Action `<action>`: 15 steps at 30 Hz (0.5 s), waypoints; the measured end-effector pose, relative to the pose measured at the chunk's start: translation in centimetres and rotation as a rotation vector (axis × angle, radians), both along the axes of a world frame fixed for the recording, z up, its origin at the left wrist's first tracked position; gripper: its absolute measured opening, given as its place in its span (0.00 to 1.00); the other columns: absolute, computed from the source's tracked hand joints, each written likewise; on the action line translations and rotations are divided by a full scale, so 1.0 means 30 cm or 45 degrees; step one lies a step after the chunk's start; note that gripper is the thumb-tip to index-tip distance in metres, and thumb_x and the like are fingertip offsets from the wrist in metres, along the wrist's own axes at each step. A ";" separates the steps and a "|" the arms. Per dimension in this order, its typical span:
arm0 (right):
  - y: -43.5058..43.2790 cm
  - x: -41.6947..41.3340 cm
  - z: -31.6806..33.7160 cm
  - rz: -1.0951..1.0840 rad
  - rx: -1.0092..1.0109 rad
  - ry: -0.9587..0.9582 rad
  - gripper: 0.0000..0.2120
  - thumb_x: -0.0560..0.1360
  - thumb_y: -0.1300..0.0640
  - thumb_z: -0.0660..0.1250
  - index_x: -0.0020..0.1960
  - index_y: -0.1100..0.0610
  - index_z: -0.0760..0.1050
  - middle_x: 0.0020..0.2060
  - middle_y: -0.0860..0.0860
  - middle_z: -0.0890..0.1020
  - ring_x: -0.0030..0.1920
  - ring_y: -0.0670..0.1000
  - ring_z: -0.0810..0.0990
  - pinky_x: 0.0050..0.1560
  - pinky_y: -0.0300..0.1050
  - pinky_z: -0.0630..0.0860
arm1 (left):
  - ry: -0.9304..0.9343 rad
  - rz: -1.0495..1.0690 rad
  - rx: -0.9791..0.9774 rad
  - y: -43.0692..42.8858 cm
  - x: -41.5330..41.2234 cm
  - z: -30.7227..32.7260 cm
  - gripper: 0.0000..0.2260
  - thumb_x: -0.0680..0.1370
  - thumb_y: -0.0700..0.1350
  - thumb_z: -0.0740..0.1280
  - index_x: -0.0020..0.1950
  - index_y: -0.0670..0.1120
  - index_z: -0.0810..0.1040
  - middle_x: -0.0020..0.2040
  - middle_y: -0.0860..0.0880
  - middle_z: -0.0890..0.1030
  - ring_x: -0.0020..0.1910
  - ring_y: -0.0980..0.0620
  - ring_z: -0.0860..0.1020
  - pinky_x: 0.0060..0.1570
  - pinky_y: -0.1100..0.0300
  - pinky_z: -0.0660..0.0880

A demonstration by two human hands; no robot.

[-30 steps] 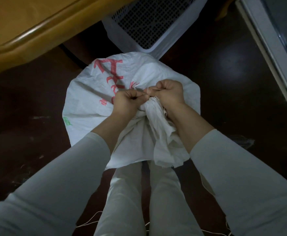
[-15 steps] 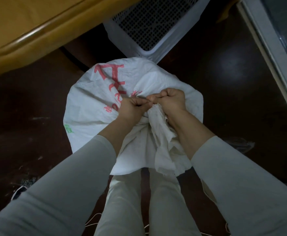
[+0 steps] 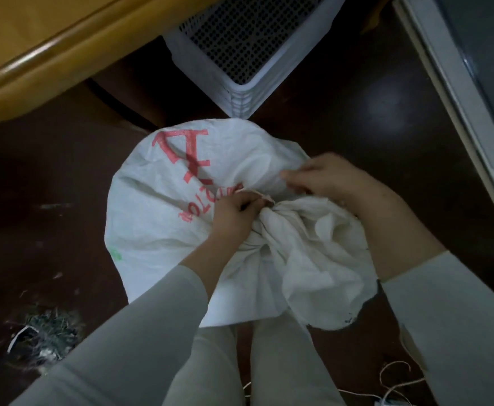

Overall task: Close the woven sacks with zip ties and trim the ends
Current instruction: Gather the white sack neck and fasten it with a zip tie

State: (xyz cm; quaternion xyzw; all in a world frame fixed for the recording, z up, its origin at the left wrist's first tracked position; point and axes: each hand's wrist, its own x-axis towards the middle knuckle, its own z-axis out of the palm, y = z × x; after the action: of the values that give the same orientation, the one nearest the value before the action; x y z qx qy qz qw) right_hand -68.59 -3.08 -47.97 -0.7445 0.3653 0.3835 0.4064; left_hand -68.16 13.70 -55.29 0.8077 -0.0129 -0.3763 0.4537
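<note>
A white woven sack (image 3: pixel 163 218) with red print stands on the dark floor between my legs. Its mouth is gathered into a twisted neck (image 3: pixel 275 215), and the loose top fabric flops toward me. My left hand (image 3: pixel 234 218) is closed around the neck from the left, pinching a thin pale tie (image 3: pixel 256 194) that lies across it. My right hand (image 3: pixel 327 180) rests on the sack's top just right of the neck, fingertips pinched together. Whether they hold the tie's end or only fabric is unclear.
A wooden table edge (image 3: pixel 49 63) runs across the upper left. A white perforated basket (image 3: pixel 239 92) stands behind the sack. A pale door frame (image 3: pixel 456 118) lines the right side. Floor debris (image 3: pixel 43 338) lies lower left, and loose string (image 3: pixel 395 382) lower right.
My right hand has come off the neck and shifted right onto the sack's top. My left hand stays clamped on the neck. The loose sack top has flopped over to the right.
</note>
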 end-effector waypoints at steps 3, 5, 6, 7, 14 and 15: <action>0.032 -0.028 0.045 0.276 0.237 0.314 0.37 0.60 0.28 0.67 0.63 0.47 0.73 0.57 0.45 0.76 0.57 0.51 0.76 0.57 0.49 0.74 | -0.019 0.014 0.015 -0.007 0.040 0.007 0.05 0.75 0.37 0.66 0.43 0.40 0.82 0.36 0.49 0.79 0.37 0.55 0.74 0.44 0.63 0.70; 0.063 -0.042 0.052 0.369 0.335 0.307 0.33 0.62 0.37 0.74 0.63 0.46 0.72 0.53 0.44 0.78 0.51 0.47 0.78 0.51 0.44 0.76 | -0.031 0.023 0.016 -0.007 0.064 0.020 0.05 0.75 0.37 0.66 0.47 0.39 0.82 0.41 0.48 0.80 0.42 0.52 0.76 0.49 0.60 0.73; 0.078 -0.053 0.045 0.366 0.351 0.263 0.31 0.63 0.43 0.76 0.63 0.47 0.72 0.52 0.45 0.79 0.48 0.46 0.78 0.48 0.41 0.76 | -0.036 0.027 0.017 -0.008 0.072 0.030 0.06 0.75 0.37 0.67 0.48 0.39 0.82 0.43 0.47 0.81 0.44 0.52 0.77 0.52 0.58 0.73; 0.089 -0.065 0.031 0.304 0.358 0.200 0.31 0.64 0.49 0.77 0.65 0.47 0.71 0.52 0.46 0.79 0.47 0.46 0.79 0.47 0.41 0.76 | -0.042 0.021 0.005 -0.007 0.080 0.037 0.06 0.75 0.37 0.67 0.50 0.38 0.81 0.44 0.47 0.81 0.45 0.52 0.77 0.53 0.58 0.74; 0.115 -0.111 -0.036 -0.299 0.402 -0.114 0.23 0.68 0.62 0.74 0.62 0.55 0.75 0.52 0.51 0.80 0.41 0.41 0.77 0.39 0.31 0.72 | -0.176 -0.012 -0.043 0.013 0.102 0.062 0.05 0.76 0.38 0.66 0.42 0.41 0.80 0.35 0.55 0.77 0.35 0.64 0.74 0.43 0.67 0.72; 0.118 -0.107 -0.034 -0.324 0.382 -0.151 0.21 0.69 0.62 0.73 0.61 0.55 0.76 0.53 0.52 0.80 0.41 0.41 0.77 0.39 0.31 0.72 | -0.222 -0.040 -0.062 0.015 0.092 0.071 0.06 0.77 0.39 0.65 0.40 0.42 0.79 0.33 0.54 0.76 0.34 0.62 0.73 0.41 0.65 0.72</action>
State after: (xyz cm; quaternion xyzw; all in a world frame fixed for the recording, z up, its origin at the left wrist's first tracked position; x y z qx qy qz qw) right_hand -71.81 0.46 -49.00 -0.6449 0.3705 0.3347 0.5786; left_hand -65.40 14.15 -53.17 0.8259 -0.0742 -0.3112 0.4643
